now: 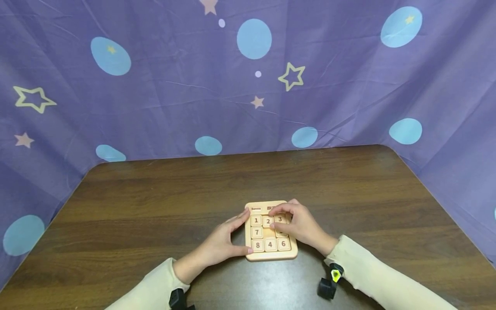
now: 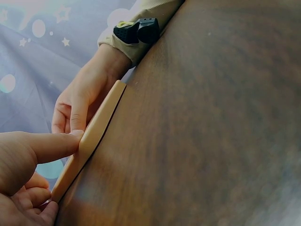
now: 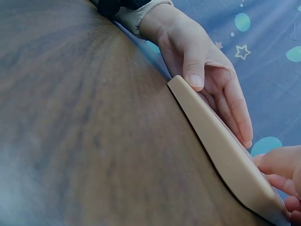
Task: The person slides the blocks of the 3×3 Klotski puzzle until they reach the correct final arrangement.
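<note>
A pale wooden number slide puzzle [image 1: 271, 256] lies flat on the dark table, its top edge toward the curtain. My right hand [image 1: 304, 224] reaches over its right side, thumb and index finger pinching the number 2 tile [image 1: 268, 221] in the top row. That tile sits slightly out of line with the 1 and 3 tiles beside it. A bare gap shows just below it, in the middle row. My left hand [image 1: 221, 243] rests against the left rim with fingers extended, thumb at the near corner and fingertips near the far one. My right fingers partly cover the tile right of the gap.
Brown wood-grain table [image 1: 155, 193] surrounds the puzzle. A purple curtain [image 1: 174, 86] with stars and blue dots hangs behind the far edge and along both sides. Black wrist cameras [image 1: 327, 287] are strapped at both cream sleeves.
</note>
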The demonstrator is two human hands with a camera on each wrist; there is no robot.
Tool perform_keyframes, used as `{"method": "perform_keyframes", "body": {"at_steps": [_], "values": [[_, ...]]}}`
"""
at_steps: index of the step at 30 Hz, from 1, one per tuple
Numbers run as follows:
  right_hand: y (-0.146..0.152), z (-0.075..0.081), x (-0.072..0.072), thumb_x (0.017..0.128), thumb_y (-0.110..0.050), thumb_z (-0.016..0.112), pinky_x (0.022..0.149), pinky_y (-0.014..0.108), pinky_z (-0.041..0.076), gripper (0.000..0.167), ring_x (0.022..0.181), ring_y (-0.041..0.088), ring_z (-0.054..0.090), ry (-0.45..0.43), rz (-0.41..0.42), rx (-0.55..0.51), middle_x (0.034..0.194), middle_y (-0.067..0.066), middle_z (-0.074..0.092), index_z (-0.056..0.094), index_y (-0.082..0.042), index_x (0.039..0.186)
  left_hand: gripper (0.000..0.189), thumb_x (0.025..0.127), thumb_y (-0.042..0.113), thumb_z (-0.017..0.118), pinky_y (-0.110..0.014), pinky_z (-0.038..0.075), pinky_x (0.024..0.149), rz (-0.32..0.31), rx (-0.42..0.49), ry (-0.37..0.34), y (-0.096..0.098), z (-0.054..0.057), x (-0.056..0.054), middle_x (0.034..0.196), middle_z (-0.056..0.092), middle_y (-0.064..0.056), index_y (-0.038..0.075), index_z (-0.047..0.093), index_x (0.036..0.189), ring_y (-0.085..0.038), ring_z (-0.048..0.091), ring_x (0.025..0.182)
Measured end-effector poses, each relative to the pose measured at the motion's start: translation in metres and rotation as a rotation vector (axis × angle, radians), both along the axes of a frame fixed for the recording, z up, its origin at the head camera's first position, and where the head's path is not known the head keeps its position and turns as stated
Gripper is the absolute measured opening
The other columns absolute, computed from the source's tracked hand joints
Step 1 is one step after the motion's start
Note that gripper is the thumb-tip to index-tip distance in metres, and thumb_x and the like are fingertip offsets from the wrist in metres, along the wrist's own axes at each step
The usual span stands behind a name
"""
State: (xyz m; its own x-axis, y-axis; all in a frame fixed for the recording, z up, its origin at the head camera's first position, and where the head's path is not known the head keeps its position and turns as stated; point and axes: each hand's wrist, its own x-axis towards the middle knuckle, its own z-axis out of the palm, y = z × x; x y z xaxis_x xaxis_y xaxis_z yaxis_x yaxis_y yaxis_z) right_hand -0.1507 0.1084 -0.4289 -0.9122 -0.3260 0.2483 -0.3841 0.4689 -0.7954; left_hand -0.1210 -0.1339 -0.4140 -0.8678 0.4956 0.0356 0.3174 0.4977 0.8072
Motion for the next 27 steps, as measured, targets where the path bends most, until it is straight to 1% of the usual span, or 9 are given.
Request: {"method": "perform_keyframes", "body": {"at_steps": [3, 11, 21, 27], "values": [[-0.0004, -0.0002, -0.0007, 0.07, -0.015, 0.082, 0.066, 0.023, 0.039, 0.023, 0.077, 0.012, 0.045, -0.003, 0.0, -0.006, 0.087, -0.003, 0.059, 0.073, -0.017, 0.091, 0.088, 0.071, 0.022, 0.081, -0.052, 0.021, 0.111, 0.003, -0.004, -0.003, -0.0003, -0.0003, 0.0001, 0.15, 0.032, -0.012, -0.002, 0.036, 0.142, -0.032, 0.03, 0.137], [-0.0006, 0.0007, -0.0016, 0.071, -0.013, 0.081, 0.065, 0.023, 0.04, 0.023, 0.076, 0.013, 0.045, -0.017, -0.009, -0.025, 0.085, -0.003, 0.059, 0.073, -0.016, 0.092, 0.087, 0.072, 0.023, 0.081, -0.052, 0.022, 0.111, -0.01, -0.005, 0.003, -0.0007, -0.0015, -0.0009, 0.15, 0.033, -0.013, -0.002, 0.036, 0.142, -0.032, 0.03, 0.137], [-0.0009, -0.0016, -0.0016, 0.071, -0.012, 0.081, 0.065, 0.023, 0.039, 0.022, 0.076, 0.013, 0.045, -0.03, -0.025, -0.023, 0.084, -0.001, 0.059, 0.073, -0.016, 0.091, 0.087, 0.071, 0.023, 0.081, -0.051, 0.022, 0.111, 0.004, -0.013, 0.006, -0.0011, -0.0013, 0.0002, 0.15, 0.033, -0.012, -0.002, 0.037, 0.142, -0.031, 0.03, 0.137], [-0.0016, -0.0016, -0.0024, 0.071, -0.013, 0.081, 0.065, 0.022, 0.039, 0.021, 0.076, 0.013, 0.045, -0.027, -0.032, -0.019, 0.083, -0.002, 0.058, 0.073, -0.016, 0.09, 0.087, 0.071, 0.023, 0.081, -0.052, 0.021, 0.111, -0.007, 0.0, 0.004, -0.0004, -0.0011, -0.0004, 0.149, 0.033, -0.013, -0.002, 0.037, 0.142, -0.032, 0.03, 0.137]]}}
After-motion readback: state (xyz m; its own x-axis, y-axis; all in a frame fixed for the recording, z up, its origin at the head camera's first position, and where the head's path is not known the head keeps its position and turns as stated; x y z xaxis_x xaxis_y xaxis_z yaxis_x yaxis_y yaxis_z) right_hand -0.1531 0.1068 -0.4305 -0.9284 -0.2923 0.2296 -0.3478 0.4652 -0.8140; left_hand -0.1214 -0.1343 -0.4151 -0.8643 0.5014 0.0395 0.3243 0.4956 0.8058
